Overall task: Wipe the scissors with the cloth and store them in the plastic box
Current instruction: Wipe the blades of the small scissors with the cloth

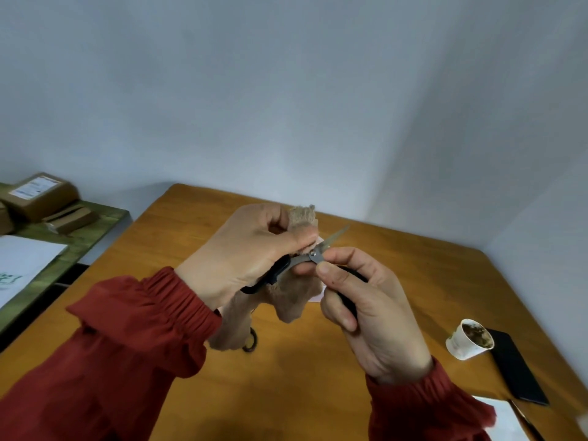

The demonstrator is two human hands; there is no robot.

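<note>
No readable text anywhere. White label on a cardboard box (39, 194) at far left, print too blurred to read. Green marking on a white sheet (22, 265) below it, also illegible.

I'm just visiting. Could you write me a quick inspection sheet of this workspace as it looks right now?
Surface: wooden table, mostly bare.
Job's things: scissors held above the table, blades open; beige cloth pressed against them. Plastic box: nothing seen.
Clutter: paper cup with dark contents, black phone.
Grippers: left hand holds cloth and scissors; right hand grips a handle.
Cables: nothing seen.
Surroundings: plain wall; cardboard boxes on a green side table.
</note>
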